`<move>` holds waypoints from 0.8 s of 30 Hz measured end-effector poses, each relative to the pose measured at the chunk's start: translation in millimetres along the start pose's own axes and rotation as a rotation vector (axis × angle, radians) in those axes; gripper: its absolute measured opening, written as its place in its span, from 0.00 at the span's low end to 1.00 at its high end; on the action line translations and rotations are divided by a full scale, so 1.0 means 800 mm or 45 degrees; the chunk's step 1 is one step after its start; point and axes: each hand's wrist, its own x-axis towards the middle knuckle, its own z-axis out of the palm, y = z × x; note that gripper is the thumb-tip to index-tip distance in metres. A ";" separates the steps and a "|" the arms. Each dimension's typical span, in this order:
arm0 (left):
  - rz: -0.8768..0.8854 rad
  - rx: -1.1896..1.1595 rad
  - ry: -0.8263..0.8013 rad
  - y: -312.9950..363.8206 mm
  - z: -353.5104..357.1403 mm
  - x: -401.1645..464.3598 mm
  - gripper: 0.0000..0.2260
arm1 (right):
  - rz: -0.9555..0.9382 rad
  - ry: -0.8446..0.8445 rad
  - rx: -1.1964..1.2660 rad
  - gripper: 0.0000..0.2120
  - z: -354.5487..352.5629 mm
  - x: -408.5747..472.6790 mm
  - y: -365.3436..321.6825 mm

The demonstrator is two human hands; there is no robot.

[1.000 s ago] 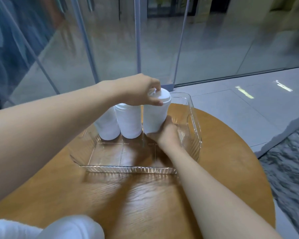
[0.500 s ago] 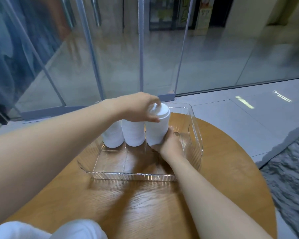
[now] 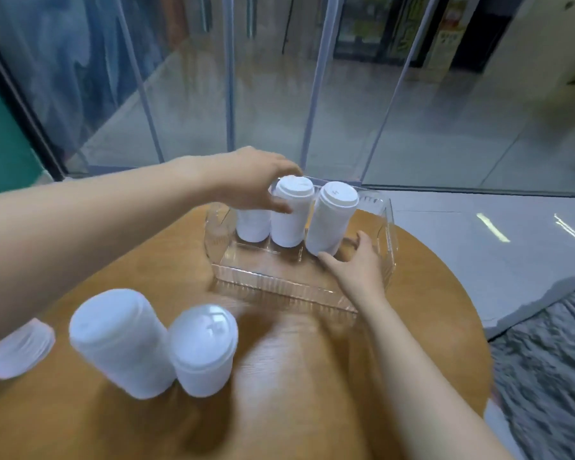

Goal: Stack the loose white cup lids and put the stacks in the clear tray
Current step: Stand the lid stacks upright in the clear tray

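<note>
Three stacks of white cup lids stand in a row in the clear tray [image 3: 279, 283] on the round wooden table. My left hand [image 3: 253, 184] is at the top of the middle stack [image 3: 289, 224]; its thumb lies on the front and its fingers reach behind the top. It hides part of the left stack [image 3: 253, 227]. The right stack [image 3: 331, 220] leans to the right. My right hand [image 3: 357, 263] lies inside the tray at this stack's base, thumb and fingers spread, touching it. Near me on the table stand a tall stack [image 3: 120, 340] and a shorter one [image 3: 203, 346].
Another lid stack [image 3: 17, 350] lies at the table's left edge under my left forearm. Glass panels with metal posts [image 3: 229, 78] stand just behind the table. Grey tiled floor [image 3: 478, 247] and a dark carpet [image 3: 545, 360] lie to the right.
My left hand has left the top of the right stack and moved to the middle one. The right stack now leans. The view has tilted down, showing the stacks near me.
</note>
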 end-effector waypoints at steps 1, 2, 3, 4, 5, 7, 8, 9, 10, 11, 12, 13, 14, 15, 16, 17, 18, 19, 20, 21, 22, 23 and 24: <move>-0.067 -0.047 -0.010 0.000 -0.003 -0.028 0.30 | -0.056 0.018 0.021 0.36 -0.001 -0.019 -0.001; -0.127 -0.084 -0.031 0.000 -0.005 -0.056 0.29 | -0.115 0.025 0.035 0.34 0.000 -0.040 0.000; -0.169 -0.113 -0.053 0.001 -0.005 -0.082 0.29 | -0.146 -0.001 0.022 0.33 0.002 -0.062 0.006; -0.194 -0.132 -0.070 0.002 -0.005 -0.108 0.30 | -0.173 -0.056 0.023 0.33 0.005 -0.084 0.012; -0.212 -0.145 -0.088 0.004 -0.005 -0.132 0.30 | -0.181 -0.128 0.025 0.33 0.006 -0.109 0.020; -0.236 -0.167 -0.113 0.014 -0.002 -0.183 0.30 | -0.185 -0.249 0.020 0.34 0.007 -0.161 0.033; -0.233 -0.185 -0.116 0.020 0.002 -0.206 0.30 | -0.185 -0.302 0.007 0.34 0.008 -0.183 0.041; -0.214 -0.209 -0.118 0.025 0.007 -0.229 0.30 | -0.184 -0.357 -0.014 0.34 0.011 -0.204 0.048; -0.188 -0.222 -0.120 0.032 0.015 -0.248 0.30 | -0.173 -0.402 -0.027 0.33 0.016 -0.221 0.056; -0.165 -0.222 -0.121 0.037 0.025 -0.264 0.30 | -0.159 -0.443 -0.041 0.33 0.024 -0.237 0.062; -0.151 -0.202 -0.127 0.041 0.037 -0.278 0.30 | -0.136 -0.475 -0.045 0.35 0.034 -0.249 0.067; -0.145 -0.175 -0.136 0.045 0.050 -0.288 0.31 | -0.114 -0.509 -0.047 0.37 0.044 -0.261 0.068; -0.143 -0.153 -0.141 0.047 0.062 -0.297 0.32 | -0.097 -0.533 -0.037 0.40 0.057 -0.272 0.068; -0.133 -0.137 -0.135 0.047 0.073 -0.302 0.32 | -0.085 -0.549 -0.023 0.43 0.071 -0.280 0.065; -0.105 -0.119 -0.107 0.046 0.082 -0.306 0.31 | -0.073 -0.556 -0.007 0.46 0.084 -0.285 0.061; -0.068 -0.096 -0.068 0.044 0.090 -0.307 0.30 | -0.066 -0.556 -0.010 0.49 0.097 -0.288 0.057; -0.035 -0.070 -0.031 0.040 0.096 -0.308 0.29 | -0.067 -0.558 -0.032 0.52 0.108 -0.289 0.053; -0.013 -0.043 -0.006 0.038 0.100 -0.309 0.27 | -0.072 -0.557 -0.068 0.54 0.119 -0.289 0.050; 0.001 -0.016 0.011 0.035 0.104 -0.311 0.27 | -0.078 -0.545 -0.094 0.55 0.128 -0.289 0.048; 0.014 0.012 0.026 0.033 0.108 -0.312 0.26 | -0.090 -0.520 -0.103 0.54 0.136 -0.289 0.046; 0.026 0.033 0.038 0.030 0.112 -0.314 0.25 | -0.102 -0.486 -0.103 0.53 0.143 -0.288 0.046; 0.033 0.042 0.049 0.028 0.115 -0.315 0.25 | -0.123 -0.451 -0.101 0.51 0.149 -0.286 0.046; 0.032 0.043 0.055 0.026 0.116 -0.316 0.24 | -0.143 -0.416 -0.103 0.49 0.155 -0.283 0.047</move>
